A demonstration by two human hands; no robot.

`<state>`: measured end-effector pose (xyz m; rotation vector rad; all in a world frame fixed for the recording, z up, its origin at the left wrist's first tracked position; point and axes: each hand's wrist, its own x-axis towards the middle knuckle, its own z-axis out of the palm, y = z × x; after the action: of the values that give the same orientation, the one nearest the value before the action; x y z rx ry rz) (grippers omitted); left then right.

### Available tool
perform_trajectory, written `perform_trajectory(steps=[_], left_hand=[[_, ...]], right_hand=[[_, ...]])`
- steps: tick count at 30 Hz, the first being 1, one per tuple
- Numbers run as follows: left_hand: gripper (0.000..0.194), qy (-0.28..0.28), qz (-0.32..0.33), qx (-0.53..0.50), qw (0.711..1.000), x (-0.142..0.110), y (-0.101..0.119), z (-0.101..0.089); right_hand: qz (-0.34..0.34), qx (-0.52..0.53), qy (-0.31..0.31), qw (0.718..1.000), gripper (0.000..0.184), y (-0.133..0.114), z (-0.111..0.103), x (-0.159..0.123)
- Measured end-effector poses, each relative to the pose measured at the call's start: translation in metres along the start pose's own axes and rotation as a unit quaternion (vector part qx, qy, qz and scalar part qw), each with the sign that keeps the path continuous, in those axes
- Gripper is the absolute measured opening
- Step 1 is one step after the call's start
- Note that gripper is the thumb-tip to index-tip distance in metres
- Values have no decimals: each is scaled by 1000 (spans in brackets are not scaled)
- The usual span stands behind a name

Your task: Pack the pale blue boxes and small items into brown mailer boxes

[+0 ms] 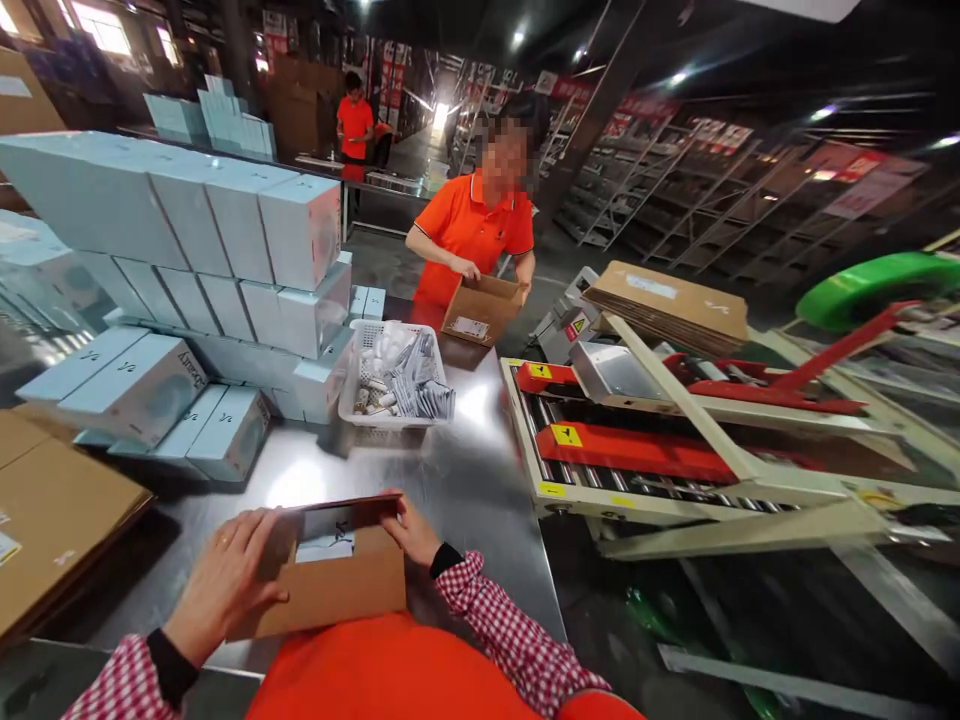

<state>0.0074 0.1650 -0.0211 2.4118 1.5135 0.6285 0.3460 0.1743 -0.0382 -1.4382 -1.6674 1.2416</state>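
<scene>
Close to my body, an open brown cardboard box (345, 585) rests on the steel table, with a pale blue-white box (325, 540) inside it. My left hand (231, 570) grips the box's left side, fingers along the outside and thumb pointing inward. At the far right corner, my right hand (409, 530) holds the wall, its fingertips partly hidden behind the cardboard. Beyond the box stands a white plastic basket (390, 428) with small silvery sachets and white tubes in it.
Pale blue boxes (300, 225) are stacked at left, above flattened cardboard (60, 500). Across the table (457, 480), a co-worker in orange (472, 225) handles another carton (480, 310). A roller conveyor machine (637, 450) with red guides borders the right side, cardboard sheets (667, 300) behind it.
</scene>
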Motion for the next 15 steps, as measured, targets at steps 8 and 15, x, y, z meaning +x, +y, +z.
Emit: perform_trajectory(steps=[8, 15], left_hand=[[64, 50, -154, -241, 957, 22, 73, 73], [64, -31, -205, -423, 882, 78, 116, 93]], right_hand=[[-55, -90, 84, 991, 64, -39, -18, -54], [37, -354, 125, 926, 98, -13, -6, -63]])
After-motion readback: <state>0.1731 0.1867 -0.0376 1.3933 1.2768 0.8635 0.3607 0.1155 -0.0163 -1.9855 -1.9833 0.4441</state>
